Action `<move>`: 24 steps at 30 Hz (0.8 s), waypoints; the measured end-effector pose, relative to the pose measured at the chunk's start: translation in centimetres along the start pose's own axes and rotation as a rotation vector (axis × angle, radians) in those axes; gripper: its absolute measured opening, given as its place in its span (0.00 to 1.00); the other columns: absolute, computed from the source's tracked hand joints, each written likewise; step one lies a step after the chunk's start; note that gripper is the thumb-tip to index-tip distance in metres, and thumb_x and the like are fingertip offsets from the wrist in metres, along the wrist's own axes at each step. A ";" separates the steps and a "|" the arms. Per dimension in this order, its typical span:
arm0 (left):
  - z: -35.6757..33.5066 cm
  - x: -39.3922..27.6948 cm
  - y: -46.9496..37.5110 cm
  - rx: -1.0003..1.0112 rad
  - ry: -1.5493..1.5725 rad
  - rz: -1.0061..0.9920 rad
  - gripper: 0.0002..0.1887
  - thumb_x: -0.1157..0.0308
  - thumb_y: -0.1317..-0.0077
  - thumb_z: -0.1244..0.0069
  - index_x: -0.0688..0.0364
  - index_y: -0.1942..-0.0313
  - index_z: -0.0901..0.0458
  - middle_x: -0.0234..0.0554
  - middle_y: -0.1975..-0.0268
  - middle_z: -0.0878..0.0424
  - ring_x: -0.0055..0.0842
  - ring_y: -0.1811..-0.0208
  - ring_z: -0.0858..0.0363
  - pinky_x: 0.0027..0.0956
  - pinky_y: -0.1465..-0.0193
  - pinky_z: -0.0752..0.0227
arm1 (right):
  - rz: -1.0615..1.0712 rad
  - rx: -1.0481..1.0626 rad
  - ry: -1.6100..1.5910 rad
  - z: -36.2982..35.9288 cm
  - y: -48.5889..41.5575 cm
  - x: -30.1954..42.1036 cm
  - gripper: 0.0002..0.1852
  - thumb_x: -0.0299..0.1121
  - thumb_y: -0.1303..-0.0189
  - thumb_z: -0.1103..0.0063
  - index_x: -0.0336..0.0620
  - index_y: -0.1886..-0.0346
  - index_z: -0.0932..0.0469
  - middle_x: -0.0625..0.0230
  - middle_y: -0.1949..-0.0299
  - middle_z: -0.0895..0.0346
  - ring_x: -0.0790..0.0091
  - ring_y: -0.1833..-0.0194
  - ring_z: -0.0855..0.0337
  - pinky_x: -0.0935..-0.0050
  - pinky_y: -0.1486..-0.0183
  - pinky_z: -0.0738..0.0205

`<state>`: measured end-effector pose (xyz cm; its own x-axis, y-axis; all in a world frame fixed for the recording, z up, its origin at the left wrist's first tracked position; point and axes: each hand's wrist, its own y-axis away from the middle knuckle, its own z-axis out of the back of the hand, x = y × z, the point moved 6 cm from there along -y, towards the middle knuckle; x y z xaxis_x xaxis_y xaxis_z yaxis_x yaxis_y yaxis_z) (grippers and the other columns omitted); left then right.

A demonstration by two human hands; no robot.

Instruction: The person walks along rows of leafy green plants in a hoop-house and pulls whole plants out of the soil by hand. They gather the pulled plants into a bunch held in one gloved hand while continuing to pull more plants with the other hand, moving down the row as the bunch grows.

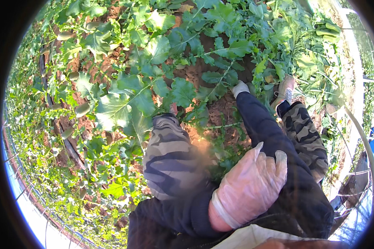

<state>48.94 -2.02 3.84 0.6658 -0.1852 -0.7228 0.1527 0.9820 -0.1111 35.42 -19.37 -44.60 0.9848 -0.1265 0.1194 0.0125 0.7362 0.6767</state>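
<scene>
My right hand (pixel 240 89), in a pale glove, reaches down to the soil at the base of leafy green plants. A lobed leaf (pixel 219 81) lies just left of it, and its fingers are largely hidden by leaves. Nearer to me, my left hand (pixel 251 185) wears a loose translucent glove. It lies over my lap, beside my dark right sleeve (pixel 268 130), with the back of the hand up. Its fingers bend away from view, so what they hold, if anything, cannot be seen. Broad leaves (pixel 115 109) spread in front of my left knee.
My camouflage trouser legs (pixel 170 158) frame reddish soil (pixel 222 115). A light laced shoe (pixel 286 90) stands right of my right hand. Leafy plants (pixel 324 59) crowd the right side, near a curved pole (pixel 366 143). A dark strip (pixel 71 151) runs along the ground at left.
</scene>
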 end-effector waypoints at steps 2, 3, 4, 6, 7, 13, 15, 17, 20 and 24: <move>0.3 -0.2 0.0 -0.035 0.036 -0.016 0.19 0.69 0.38 0.55 0.71 0.50 0.24 0.37 0.69 0.24 0.28 0.64 0.22 0.38 0.39 0.29 | -0.033 0.130 -0.112 0.3 1.2 0.5 0.41 0.38 0.43 0.31 0.42 0.27 0.39 0.53 0.54 0.18 0.58 0.60 0.16 0.63 0.58 0.22; 0.4 -0.2 0.1 -0.038 0.085 -0.010 0.19 0.69 0.38 0.54 0.71 0.50 0.24 0.38 0.68 0.23 0.29 0.63 0.21 0.37 0.39 0.29 | -0.086 0.189 -0.346 0.8 2.7 0.5 0.40 0.37 0.43 0.31 0.39 0.28 0.38 0.53 0.54 0.18 0.59 0.63 0.16 0.63 0.63 0.22; 0.5 -0.2 0.1 -0.041 0.135 -0.004 0.19 0.70 0.38 0.54 0.71 0.49 0.24 0.40 0.67 0.23 0.29 0.62 0.21 0.37 0.40 0.28 | -0.151 0.255 -0.578 1.5 4.4 0.5 0.39 0.35 0.43 0.31 0.36 0.29 0.38 0.53 0.55 0.18 0.59 0.67 0.17 0.64 0.67 0.23; 0.6 -0.3 0.3 -0.061 0.211 -0.019 0.21 0.69 0.40 0.51 0.70 0.47 0.25 0.41 0.62 0.21 0.32 0.57 0.20 0.38 0.40 0.28 | -0.073 0.360 -0.429 4.9 7.9 1.5 0.16 0.33 0.41 0.33 0.34 0.55 0.24 0.58 0.72 0.21 0.67 0.81 0.26 0.66 0.79 0.32; 0.6 -0.4 0.5 -0.074 0.238 -0.036 0.24 0.69 0.42 0.47 0.69 0.45 0.25 0.42 0.57 0.20 0.34 0.54 0.20 0.39 0.40 0.27 | -0.036 0.391 -0.477 7.2 9.8 2.0 0.14 0.34 0.41 0.34 0.35 0.57 0.24 0.61 0.73 0.22 0.70 0.83 0.28 0.68 0.79 0.34; 0.0 -1.2 1.8 -0.107 0.540 -0.036 0.38 0.67 0.47 0.40 0.71 0.36 0.35 0.57 0.40 0.27 0.46 0.38 0.28 0.44 0.31 0.36 | 0.269 0.303 -0.829 23.7 22.1 3.2 0.12 0.35 0.35 0.38 0.39 0.54 0.21 0.69 0.62 0.16 0.83 0.81 0.27 0.82 0.77 0.32; -0.5 -1.3 2.1 0.016 0.656 -0.062 0.46 0.64 0.42 0.43 0.73 0.29 0.49 0.62 0.27 0.43 0.50 0.25 0.45 0.44 0.22 0.52 | 0.390 0.256 -0.986 26.6 26.3 3.9 0.13 0.36 0.33 0.40 0.38 0.51 0.21 0.68 0.60 0.16 0.83 0.79 0.24 0.83 0.75 0.28; 0.1 -0.2 2.3 -0.069 0.814 0.053 0.49 0.64 0.42 0.43 0.72 0.27 0.55 0.62 0.26 0.49 0.50 0.24 0.50 0.43 0.21 0.57 | 0.415 0.280 -1.101 27.9 30.5 4.4 0.15 0.37 0.33 0.39 0.36 0.50 0.20 0.63 0.57 0.15 0.81 0.77 0.21 0.83 0.72 0.25; 0.6 2.5 2.5 -0.279 1.041 0.236 0.55 0.70 0.41 0.41 0.68 0.25 0.68 0.61 0.24 0.53 0.49 0.22 0.53 0.39 0.23 0.56 | 0.636 0.455 -1.021 27.9 34.7 7.4 0.12 0.33 0.45 0.28 0.33 0.65 0.16 0.58 0.65 0.14 0.75 0.79 0.20 0.79 0.77 0.25; 0.0 2.7 2.0 -0.296 1.121 0.174 0.34 0.74 0.39 0.43 0.63 0.33 0.37 0.56 0.27 0.43 0.49 0.25 0.47 0.44 0.25 0.51 | 1.219 0.750 -0.279 24.8 36.9 11.2 0.09 0.28 0.50 0.26 0.34 0.69 0.17 0.60 0.66 0.16 0.65 0.67 0.16 0.68 0.63 0.22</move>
<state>51.04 -0.59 1.63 -0.3778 -0.0570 -0.9241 -0.1514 0.9885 0.0009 42.65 -10.07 -0.29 0.2523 0.1231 0.9598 -0.9662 -0.0220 0.2568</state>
